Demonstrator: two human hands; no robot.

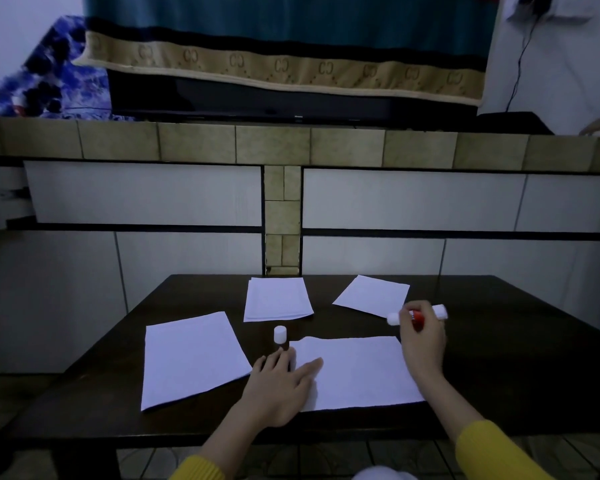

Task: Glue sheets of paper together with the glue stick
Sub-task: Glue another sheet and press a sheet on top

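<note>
Beside left hand (pixel 280 388): cap (pixel 280 334) (upright); paper stack (pixel 277 299) behind.

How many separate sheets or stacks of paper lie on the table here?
4. One at near left, one near centre under the left hand, a small stack at far centre that may hide more sheets, and one at far right.

Right hand (pixel 421 336) grips the glue stick (pixel 417 315) just above the near sheet (pixel 357 372)'s far right corner. Left hand (pixel 281 386) lies flat on that sheet's left edge, the white cap (pixel 280 334) standing just beyond it on the dark table (pixel 499 358).
</note>
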